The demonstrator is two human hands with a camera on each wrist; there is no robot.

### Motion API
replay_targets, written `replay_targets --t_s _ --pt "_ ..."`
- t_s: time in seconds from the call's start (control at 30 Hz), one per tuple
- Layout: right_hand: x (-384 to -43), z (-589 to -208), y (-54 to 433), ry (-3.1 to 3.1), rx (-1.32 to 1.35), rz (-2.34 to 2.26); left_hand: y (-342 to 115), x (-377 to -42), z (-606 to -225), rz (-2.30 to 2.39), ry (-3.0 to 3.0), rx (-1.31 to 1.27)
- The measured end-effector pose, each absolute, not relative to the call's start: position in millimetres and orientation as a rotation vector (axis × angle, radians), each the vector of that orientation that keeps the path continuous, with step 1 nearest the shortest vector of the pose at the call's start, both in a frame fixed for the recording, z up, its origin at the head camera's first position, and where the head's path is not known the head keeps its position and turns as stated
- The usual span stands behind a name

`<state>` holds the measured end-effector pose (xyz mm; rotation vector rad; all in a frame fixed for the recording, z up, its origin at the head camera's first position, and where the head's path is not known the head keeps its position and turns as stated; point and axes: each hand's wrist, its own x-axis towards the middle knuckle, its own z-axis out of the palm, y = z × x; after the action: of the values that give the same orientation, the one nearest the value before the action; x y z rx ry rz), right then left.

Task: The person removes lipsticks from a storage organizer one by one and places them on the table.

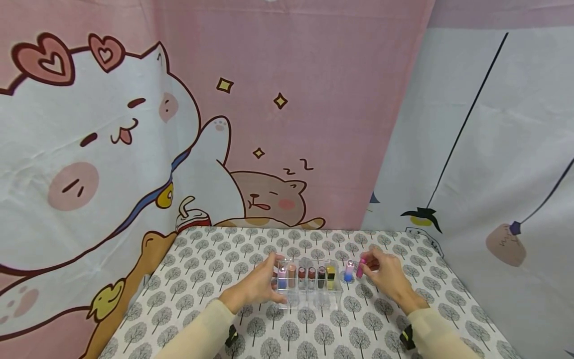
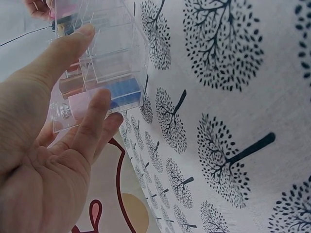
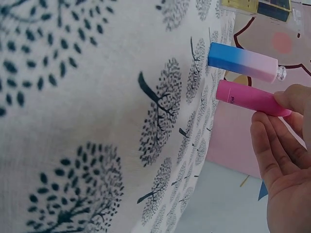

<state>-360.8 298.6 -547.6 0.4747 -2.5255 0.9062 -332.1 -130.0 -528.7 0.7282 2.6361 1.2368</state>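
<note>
A clear lipstick organizer (image 1: 293, 301) stands on the cloth, with my left hand (image 1: 256, 283) gripping its left end between thumb and fingers. In its back row sit several lipsticks: a pink-and-blue one (image 2: 124, 92) at the left end, then a tan one (image 1: 292, 275), dark red ones, a black one (image 1: 321, 277) and a yellow-and-black one (image 1: 331, 275). My right hand (image 1: 386, 273) pinches a bright pink lipstick tube (image 3: 250, 98) by its upper end, held nearly upright. Another pink-to-blue lipstick (image 3: 243, 62) stands on the cloth between that tube and the organizer.
A white cloth with printed trees (image 1: 215, 269) covers the table. Behind it hangs a pink and white curtain (image 1: 314, 124) with cartoon animals, and a pale curtain (image 1: 493, 149) borders the right side.
</note>
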Motion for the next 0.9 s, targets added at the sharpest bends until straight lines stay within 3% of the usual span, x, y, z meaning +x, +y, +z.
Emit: replay_targets --t_s 0.9 --pt "-360.8 -556.0 301.9 -2.588 0.472 0.901 -131.5 -330.9 -521.2 1.195 2.637 0.735"
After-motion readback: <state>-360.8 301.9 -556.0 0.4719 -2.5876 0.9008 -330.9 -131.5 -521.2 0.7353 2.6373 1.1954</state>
